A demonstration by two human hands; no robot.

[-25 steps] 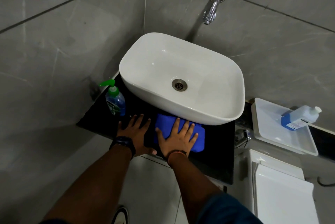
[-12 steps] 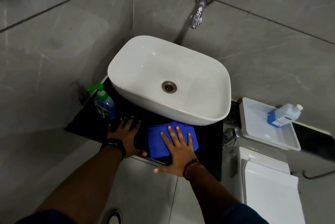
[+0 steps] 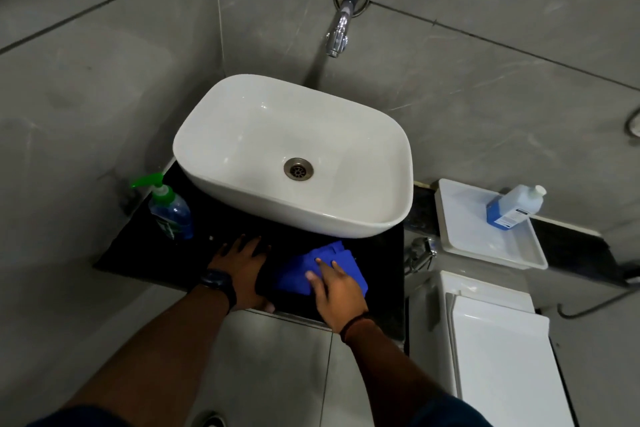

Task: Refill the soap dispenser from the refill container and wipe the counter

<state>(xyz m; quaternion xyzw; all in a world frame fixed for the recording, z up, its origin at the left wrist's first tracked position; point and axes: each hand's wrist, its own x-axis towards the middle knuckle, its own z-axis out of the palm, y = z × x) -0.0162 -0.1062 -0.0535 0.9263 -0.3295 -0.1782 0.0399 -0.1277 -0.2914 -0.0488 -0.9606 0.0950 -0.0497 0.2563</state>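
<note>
Walls: grey tiles meet in a corner behind the basin, with a chrome tap point(image 3: 341, 28) jutting from the back wall.
Basin: a white vessel basin point(image 3: 242, 205) sits on the bench and overhangs its front strip; the bowl looks dry and the drain is uncovered.
Toilet cistern: a white cistern point(image 3: 498, 350) stands at the right, just beside the bench end.
Bench: a black slab point(image 3: 131, 253) in the corner; only a narrow band shows in front of the basin.
Tray: a white tray point(image 3: 460, 243) rests on a dark ledge to the right, well apart from both hands.
Right hand: the right hand point(image 3: 341, 291) lies flat, fingers spread, pressing on the cloth without gripping it.
Left hand: the left hand point(image 3: 242, 264) is flat and spread on the bare bench just left of the cloth, seemingly bracing.
Cloth: a folded blue cloth point(image 3: 298, 274) lies on the bench front, under the right hand.
Soap dispenser: a green-pump bottle point(image 3: 169, 212) stands upright at the bench's left end, near the left hand but not touching it.
Refill container: a blue-and-white bottle point(image 3: 516, 207) lies tilted in the tray.
Step in hand: wiping the bench, judging by the pressed cloth; refilling looks done.
Next move: sweep the cloth along the remaining strip, probably rightwards to the bench end and around the dispenser's foot, keeping the pressure even and avoiding tipping the bottle.
</note>
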